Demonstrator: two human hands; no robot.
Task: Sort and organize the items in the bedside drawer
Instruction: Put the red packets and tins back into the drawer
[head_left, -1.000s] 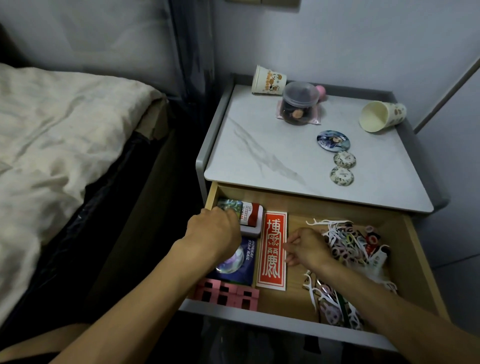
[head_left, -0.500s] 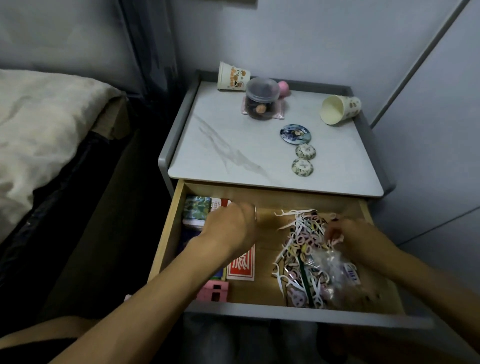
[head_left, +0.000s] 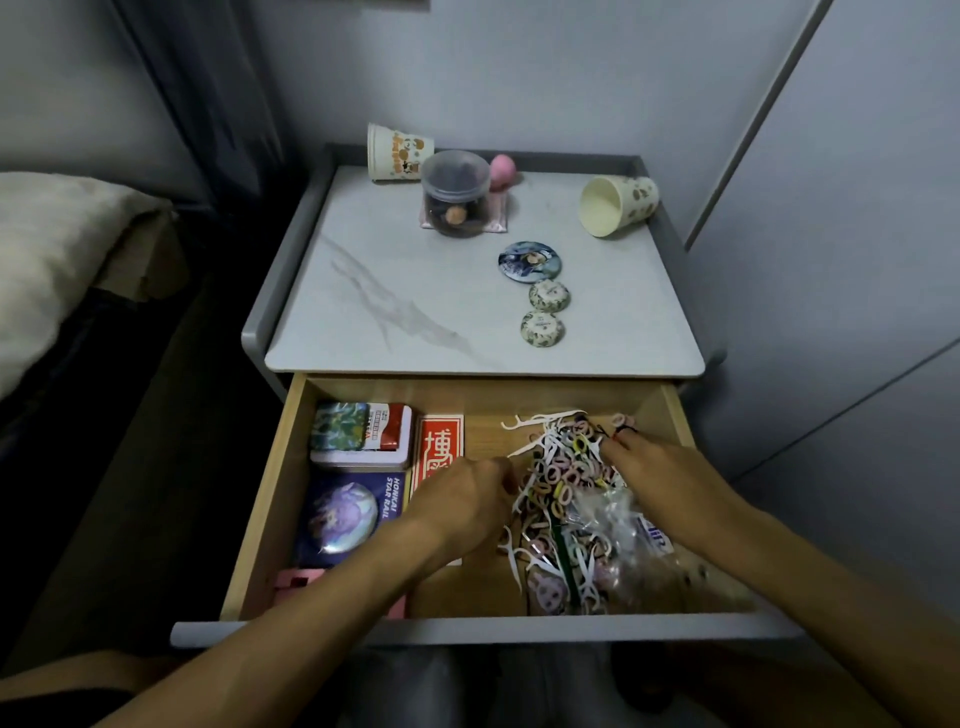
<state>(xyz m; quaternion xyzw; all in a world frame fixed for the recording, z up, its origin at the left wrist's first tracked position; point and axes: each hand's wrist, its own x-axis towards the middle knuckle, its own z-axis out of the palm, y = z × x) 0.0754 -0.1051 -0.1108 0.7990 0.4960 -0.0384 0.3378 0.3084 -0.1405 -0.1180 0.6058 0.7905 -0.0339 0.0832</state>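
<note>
Both hands sit closer together than a moment ago. My left hand (head_left: 462, 506) has slid right, over the red card (head_left: 439, 441), to the left side of the pile (head_left: 563, 467) of bands. Its fingers curl; I cannot tell if they pinch anything. My right hand (head_left: 662, 478) rests straight fingers on the pile, near the drawer's (head_left: 262, 519) back right corner.

The left hand (head_left: 457, 501) now lies at the hair-tie pile's (head_left: 563, 470) left edge, off the tin (head_left: 363, 439); the right hand (head_left: 657, 470), off the red card (head_left: 439, 441), reaches the pile's right side.
</note>
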